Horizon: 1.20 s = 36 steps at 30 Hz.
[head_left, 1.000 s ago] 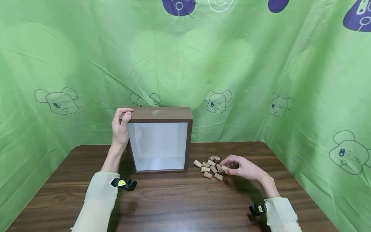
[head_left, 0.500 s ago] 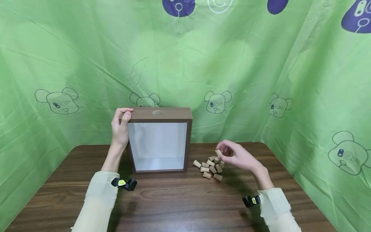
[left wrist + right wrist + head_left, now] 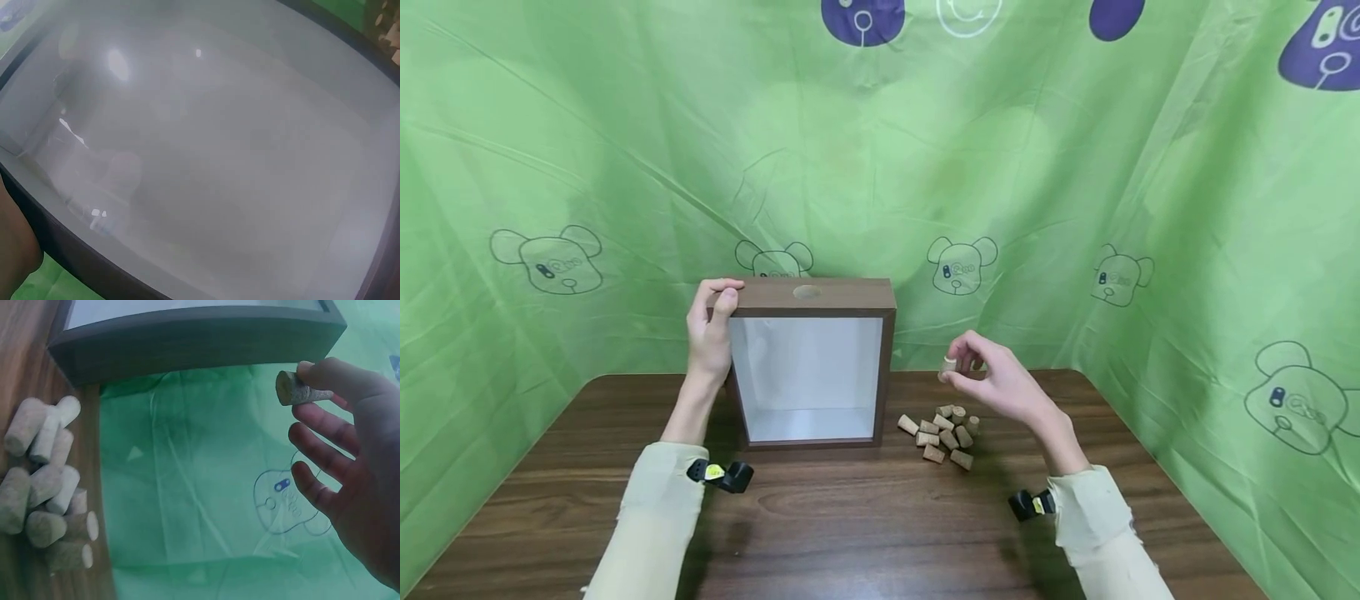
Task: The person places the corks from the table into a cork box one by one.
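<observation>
A brown wooden box frame (image 3: 820,293) with a clear front and a round hole in its top stands upright on the table. My left hand (image 3: 709,333) grips its top left corner, thumb on the front edge and fingers over the top. In the left wrist view the glossy front panel (image 3: 237,150) fills most of the picture. My right hand (image 3: 1000,383) pinches one cork (image 3: 303,389) between thumb and fingertips, raised above the table to the right of the box. Below that hand lies a loose pile of several corks (image 3: 943,433).
The dark wood table (image 3: 850,517) carries the box and the pile. A green curtain (image 3: 1037,167) with bear drawings hangs close behind the table and along its sides. The corks lie just right of the box's lower corner.
My right hand has lifted a cork from the right side of the pile and moved it up and left toward the box. My left hand stays on the box corner.
</observation>
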Available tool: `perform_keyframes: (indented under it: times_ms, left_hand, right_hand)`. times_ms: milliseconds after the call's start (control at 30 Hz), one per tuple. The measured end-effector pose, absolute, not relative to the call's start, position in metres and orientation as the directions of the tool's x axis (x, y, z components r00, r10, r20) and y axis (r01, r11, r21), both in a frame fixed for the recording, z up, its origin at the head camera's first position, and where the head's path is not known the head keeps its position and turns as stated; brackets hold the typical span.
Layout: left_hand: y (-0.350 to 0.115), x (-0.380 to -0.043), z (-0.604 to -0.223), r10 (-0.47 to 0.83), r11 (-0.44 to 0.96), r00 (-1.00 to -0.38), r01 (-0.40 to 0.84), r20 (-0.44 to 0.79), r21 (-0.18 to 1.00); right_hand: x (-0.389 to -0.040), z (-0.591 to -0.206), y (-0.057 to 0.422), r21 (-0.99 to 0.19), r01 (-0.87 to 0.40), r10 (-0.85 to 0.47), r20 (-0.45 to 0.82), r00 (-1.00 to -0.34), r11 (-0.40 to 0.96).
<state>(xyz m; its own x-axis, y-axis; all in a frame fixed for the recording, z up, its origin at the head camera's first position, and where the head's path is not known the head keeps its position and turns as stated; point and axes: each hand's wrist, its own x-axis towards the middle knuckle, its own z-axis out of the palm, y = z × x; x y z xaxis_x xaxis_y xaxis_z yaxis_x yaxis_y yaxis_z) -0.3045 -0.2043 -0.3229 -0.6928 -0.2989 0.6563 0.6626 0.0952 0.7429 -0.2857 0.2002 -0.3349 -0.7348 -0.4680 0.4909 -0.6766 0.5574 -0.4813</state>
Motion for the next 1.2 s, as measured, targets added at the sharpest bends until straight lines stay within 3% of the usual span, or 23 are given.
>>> perform_keyframes:
  times_ms: [233,633,1000,1200]
  left_hand:
    - [-0.208,-0.317,-0.333,-0.311,0.106,-0.669,0.681,0.675,0.724]
    - [-0.209,-0.319,-0.332,-0.31,0.125,-0.681,0.663,0.663,0.738]
    - [-0.207,-0.322,-0.335,-0.313,0.122,-0.648,0.698,0.694,0.706]
    - [-0.209,-0.322,-0.334,-0.318,0.13,-0.652,0.689,0.688,0.713]
  right_hand:
    - [-0.289,-0.324,0.188,-0.417,-0.712,-0.458,0.559,-0.691,0.565]
    - [-0.294,-0.298,0.167,-0.343,-0.782,-0.439,0.678,-0.589,0.52]
    - [-0.303,-0.269,0.143,-0.237,-0.861,-0.452,0.771,-0.448,0.45]
    - [-0.306,-0.248,0.123,-0.245,-0.86,-0.473,0.751,-0.46,0.448]
